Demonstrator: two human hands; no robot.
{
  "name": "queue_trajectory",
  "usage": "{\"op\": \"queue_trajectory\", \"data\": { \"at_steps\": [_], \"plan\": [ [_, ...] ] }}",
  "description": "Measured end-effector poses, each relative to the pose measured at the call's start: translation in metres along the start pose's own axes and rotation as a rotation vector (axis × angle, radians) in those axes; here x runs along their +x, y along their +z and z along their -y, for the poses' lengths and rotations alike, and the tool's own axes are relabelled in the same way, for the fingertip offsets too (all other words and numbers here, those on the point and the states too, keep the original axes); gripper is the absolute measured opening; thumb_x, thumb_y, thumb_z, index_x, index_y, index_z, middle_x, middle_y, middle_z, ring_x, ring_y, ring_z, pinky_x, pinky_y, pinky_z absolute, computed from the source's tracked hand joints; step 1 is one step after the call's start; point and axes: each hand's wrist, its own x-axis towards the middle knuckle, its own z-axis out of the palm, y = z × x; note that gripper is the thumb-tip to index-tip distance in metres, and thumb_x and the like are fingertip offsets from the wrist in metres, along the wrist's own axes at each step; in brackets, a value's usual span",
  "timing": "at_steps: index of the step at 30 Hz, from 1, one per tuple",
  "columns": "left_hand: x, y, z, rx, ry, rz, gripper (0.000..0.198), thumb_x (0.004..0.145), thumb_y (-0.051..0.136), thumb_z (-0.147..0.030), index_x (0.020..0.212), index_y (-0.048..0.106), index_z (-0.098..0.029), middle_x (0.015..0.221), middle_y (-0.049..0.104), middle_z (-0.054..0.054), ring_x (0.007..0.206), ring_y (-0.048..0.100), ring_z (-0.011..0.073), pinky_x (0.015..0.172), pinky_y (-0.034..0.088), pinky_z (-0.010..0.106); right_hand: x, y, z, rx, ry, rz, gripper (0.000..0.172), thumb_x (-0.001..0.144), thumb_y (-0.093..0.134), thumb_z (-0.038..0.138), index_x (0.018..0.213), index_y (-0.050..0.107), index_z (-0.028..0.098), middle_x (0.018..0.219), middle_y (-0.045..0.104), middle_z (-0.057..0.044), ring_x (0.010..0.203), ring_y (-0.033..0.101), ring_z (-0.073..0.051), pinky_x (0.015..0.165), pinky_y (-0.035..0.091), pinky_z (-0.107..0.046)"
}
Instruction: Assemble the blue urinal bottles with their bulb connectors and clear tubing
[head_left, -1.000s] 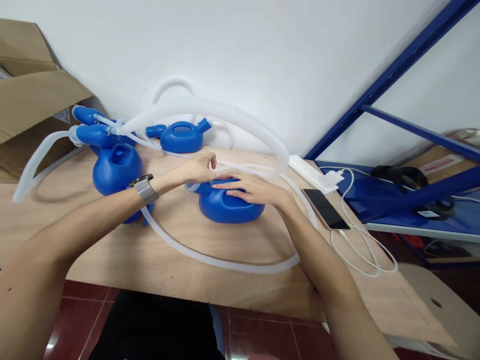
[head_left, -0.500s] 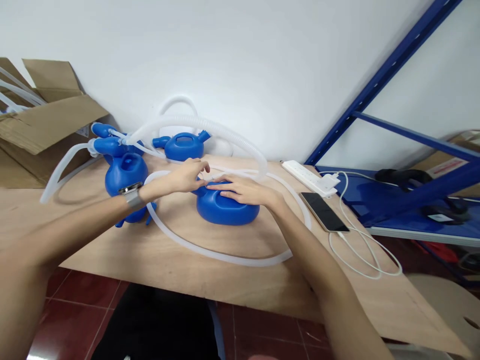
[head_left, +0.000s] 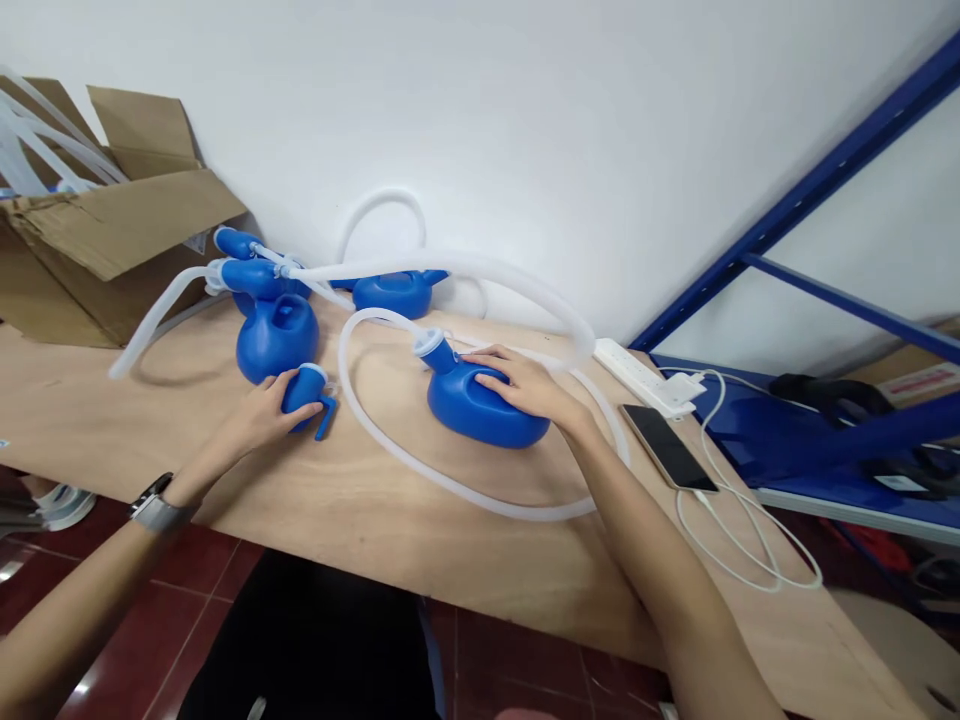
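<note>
A blue plastic urinal bottle (head_left: 472, 415) lies on the wooden table, its short neck pointing up to the left. A translucent white hose (head_left: 351, 375) runs from the neck's pale end and loops around the bottle. My right hand (head_left: 525, 383) grips the bottle's top by the handle, fingers over it and thumb along the side. To the left, my left hand (head_left: 261, 415) is closed around a blue cup-shaped piece (head_left: 306, 384) with a pale rim and a hooked blue arm. The piece stays near the tabletop; my palm hides part of it.
Behind my left hand stand other blue bottles (head_left: 274, 340) with hoses, and another blue bottle (head_left: 394, 295) is by the wall. An open cardboard box (head_left: 142, 225) holds several hoses. A power strip (head_left: 637, 375) and a phone (head_left: 667, 445) with its cable lie right, beside blue shelving (head_left: 825, 295).
My left hand has left the bottle's neck, moved left and closed around the blue cup-shaped piece. My right hand stays on the bottle. The view has shifted slightly.
</note>
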Motion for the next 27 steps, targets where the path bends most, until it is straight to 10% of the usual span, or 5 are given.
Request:
{"op": "queue_trajectory", "data": {
  "at_steps": [10,20,27],
  "plan": [
    [-0.004,0.004,-0.014,-0.599,0.025,0.058,0.125,0.064,0.092,-0.052,0.173,0.036,-0.026,0.147,0.066,0.016,0.131,0.068,0.0409,0.112,0.057,0.056,0.016,0.021,0.013,-0.02,0.293,-0.185,0.05,0.106,0.055,0.051,0.147,0.073,0.029,0.144,0.074,-0.012,0.134,0.068,-0.041,0.12,0.052,-0.065],
    [0.041,0.003,-0.082,-1.296,-0.097,0.087,0.088,0.079,0.084,-0.039,0.162,0.055,-0.032,0.161,0.063,0.007,0.137,0.068,0.0338,0.106,0.064,0.039,0.025,0.024,0.022,0.239,0.387,-0.277,0.048,0.102,0.063,0.059,0.139,0.076,0.03,0.149,0.075,-0.007,0.139,0.069,-0.037,0.122,0.051,-0.062],
    [0.06,0.028,-0.077,-1.38,-0.163,0.129,0.091,0.076,0.086,-0.034,0.162,0.056,-0.032,0.16,0.064,0.007,0.127,0.075,0.0312,0.089,0.068,0.032,0.021,0.017,0.004,0.341,0.331,-0.19,0.056,0.101,0.064,0.065,0.143,0.075,0.03,0.155,0.071,-0.007,0.146,0.064,-0.035,0.129,0.047,-0.057]
  ]
}}
